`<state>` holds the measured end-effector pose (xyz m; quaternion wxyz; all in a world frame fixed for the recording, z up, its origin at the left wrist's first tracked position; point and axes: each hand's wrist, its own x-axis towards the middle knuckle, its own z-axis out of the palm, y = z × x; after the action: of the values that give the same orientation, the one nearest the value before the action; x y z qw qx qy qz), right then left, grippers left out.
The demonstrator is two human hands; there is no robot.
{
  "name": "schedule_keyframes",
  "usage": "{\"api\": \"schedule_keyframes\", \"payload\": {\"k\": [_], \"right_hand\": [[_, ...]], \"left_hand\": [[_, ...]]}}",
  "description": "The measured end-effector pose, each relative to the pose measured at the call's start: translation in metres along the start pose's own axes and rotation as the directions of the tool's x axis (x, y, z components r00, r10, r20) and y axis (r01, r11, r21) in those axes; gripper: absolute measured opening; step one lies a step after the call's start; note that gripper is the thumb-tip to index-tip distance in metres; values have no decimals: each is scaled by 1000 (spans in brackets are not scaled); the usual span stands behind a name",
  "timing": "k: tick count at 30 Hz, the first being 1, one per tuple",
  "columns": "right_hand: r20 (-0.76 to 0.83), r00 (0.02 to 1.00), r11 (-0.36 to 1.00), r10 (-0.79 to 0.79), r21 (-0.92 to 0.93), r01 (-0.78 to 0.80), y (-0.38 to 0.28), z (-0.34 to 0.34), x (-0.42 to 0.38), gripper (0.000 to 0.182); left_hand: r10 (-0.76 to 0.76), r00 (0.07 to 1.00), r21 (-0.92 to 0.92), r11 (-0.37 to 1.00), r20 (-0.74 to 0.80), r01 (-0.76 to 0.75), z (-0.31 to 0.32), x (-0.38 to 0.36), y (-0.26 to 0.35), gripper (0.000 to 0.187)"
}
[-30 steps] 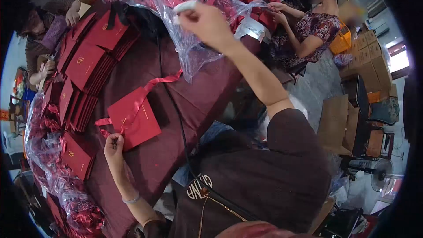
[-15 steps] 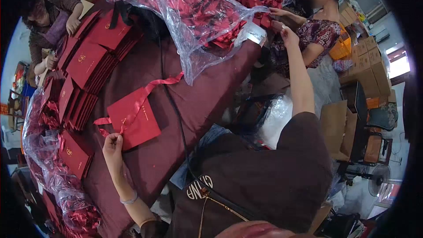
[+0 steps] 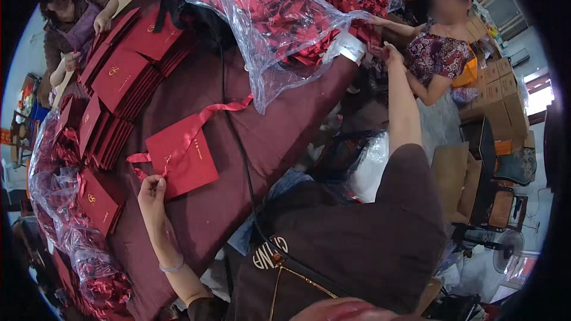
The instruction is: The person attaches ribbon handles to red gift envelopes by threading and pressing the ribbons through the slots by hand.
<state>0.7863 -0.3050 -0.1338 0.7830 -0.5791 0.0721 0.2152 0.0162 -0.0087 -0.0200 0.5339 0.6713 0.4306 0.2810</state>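
My left hand (image 3: 153, 193) pinches the red ribbon at the lower left edge of a red card (image 3: 189, 166), which lies flat on the dark red cloth (image 3: 285, 119). The ribbon (image 3: 208, 113) runs across the card and trails up to the right. My right hand (image 3: 389, 54) reaches far out at the upper right, fingers spread, beside a co-worker's hand near the corner of the cloth. I can make out nothing held in it.
Stacks of red cards (image 3: 122, 77) stand at the left. Clear plastic bags of red ribbons (image 3: 267, 18) lie at the back and along the left edge (image 3: 71, 220). A black cable (image 3: 241, 148) crosses the cloth. Co-workers sit at the upper left and right.
My right hand has opened from a pinch and moved slightly lower, closer to the co-worker's hand. My left hand stays at the card's ribbon.
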Motion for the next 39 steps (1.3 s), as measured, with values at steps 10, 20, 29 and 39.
{"api": "schedule_keyframes", "payload": {"k": [10, 20, 29, 39], "right_hand": [[-262, 938, 968, -227, -166, 188, -9, 6, -33, 20], [-267, 874, 869, -405, -408, 278, -20, 17, -41, 21], [-178, 809, 711, -560, -604, 359, -14, 42, -73, 22], [-4, 706, 473, -708, -745, 470, -24, 89, -97, 23]], "left_hand": [[15, 1000, 47, 999, 6, -16, -1, 2, 0, 8], [-18, 1000, 55, 998, -10, 19, 1, 6, -2, 8], [-39, 999, 69, 997, -36, 41, 4, 5, 1, 8], [-93, 994, 39, 995, -58, 95, 6, 3, 9, 10]]}}
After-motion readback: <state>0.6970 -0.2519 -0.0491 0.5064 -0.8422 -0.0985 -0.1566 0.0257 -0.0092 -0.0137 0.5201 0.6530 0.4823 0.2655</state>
